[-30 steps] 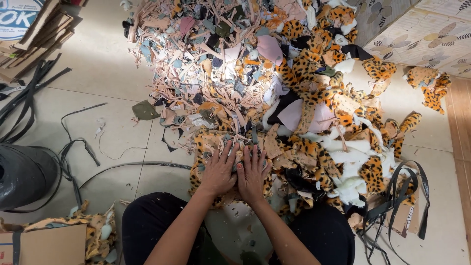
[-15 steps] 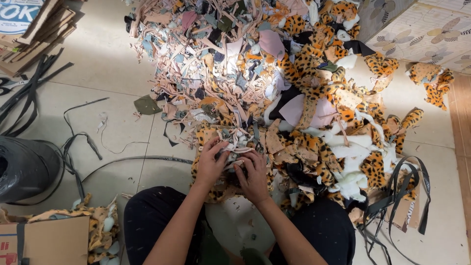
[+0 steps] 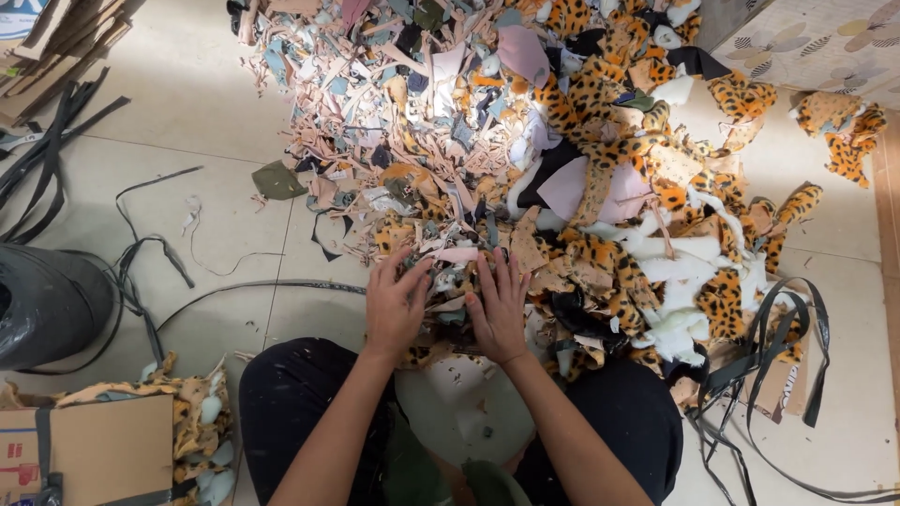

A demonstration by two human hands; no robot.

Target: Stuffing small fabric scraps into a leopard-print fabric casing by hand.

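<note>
A big heap of fabric scraps (image 3: 525, 159) covers the tiled floor ahead of me: beige, pink and grey-blue strips on the left, leopard-print plush pieces (image 3: 609, 103) and white fluffy bits (image 3: 675, 281) on the right. My left hand (image 3: 394, 305) rests palm down on the near edge of the heap, fingers spread over scraps. Right beside it, my right hand (image 3: 497, 305) presses on the scraps too, fingers apart. Neither hand closes around a piece. My knees in dark trousers (image 3: 300, 412) frame the bare floor below my hands.
A black bag or bin (image 3: 47, 305) stands at the left. A cardboard box (image 3: 94, 450) with scraps on it sits at the lower left. Black straps (image 3: 778, 365) lie at the right and left. Cardboard sheets (image 3: 56, 42) lie top left; a patterned panel (image 3: 816, 42) top right.
Both hands stayed together at the near edge of the heap, working through the scraps. Their fingers have spread and shifted slightly forward over the pieces.
</note>
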